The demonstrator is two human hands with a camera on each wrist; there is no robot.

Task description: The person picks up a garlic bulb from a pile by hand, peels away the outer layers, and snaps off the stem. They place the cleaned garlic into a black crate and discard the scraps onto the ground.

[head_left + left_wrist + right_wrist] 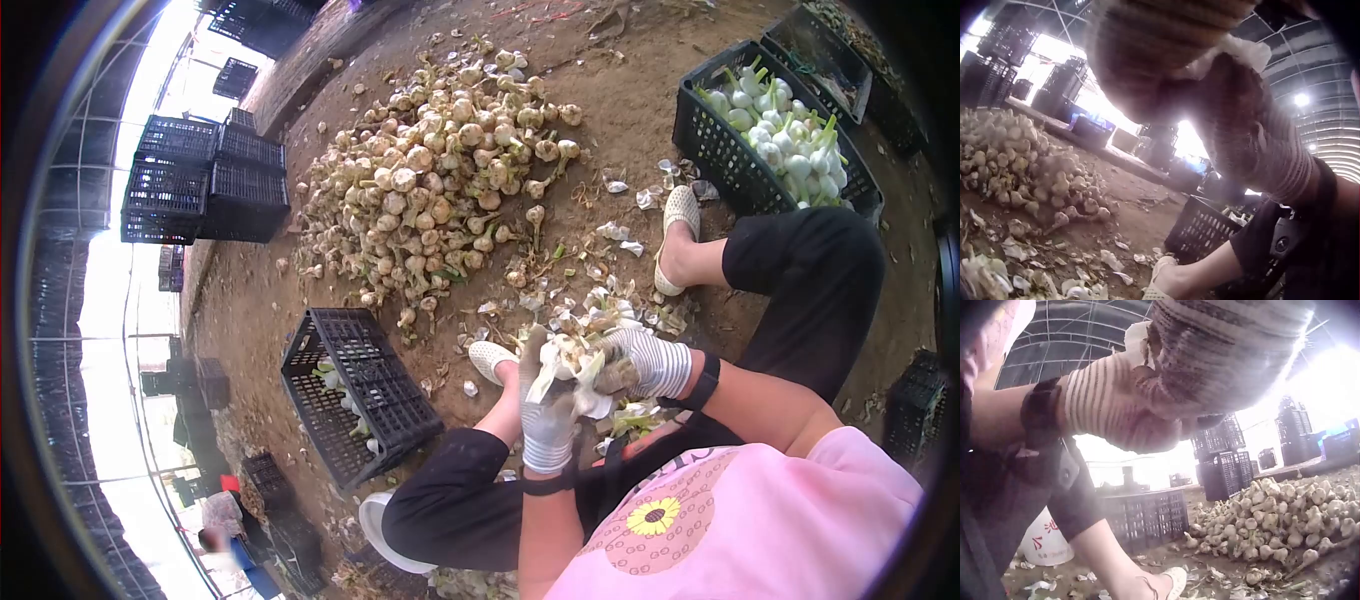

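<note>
In the head view both hands wear striped, soil-stained gloves and meet in front of the lap. The left hand (549, 420) grips a garlic bulb (566, 362) with loose white skin hanging around it. From the other side the right hand (648, 364) has its fingers curled in at the same bulb, pinching its peel. Pale skin (1249, 52) shows between the gloves in the left wrist view. The gloves hide most of the bulb in both wrist views. Below the hands, green-and-white trimmings (636, 415) lie near the lap.
A large heap of unpeeled garlic (430, 180) covers the ground ahead. Peeled white bulbs (785, 135) fill a black crate (720, 150) at right. Another crate (365, 385) at left holds a few bulbs. Shed skins (610, 300) litter the soil by the feet. Stacked crates (205, 180) stand farther left.
</note>
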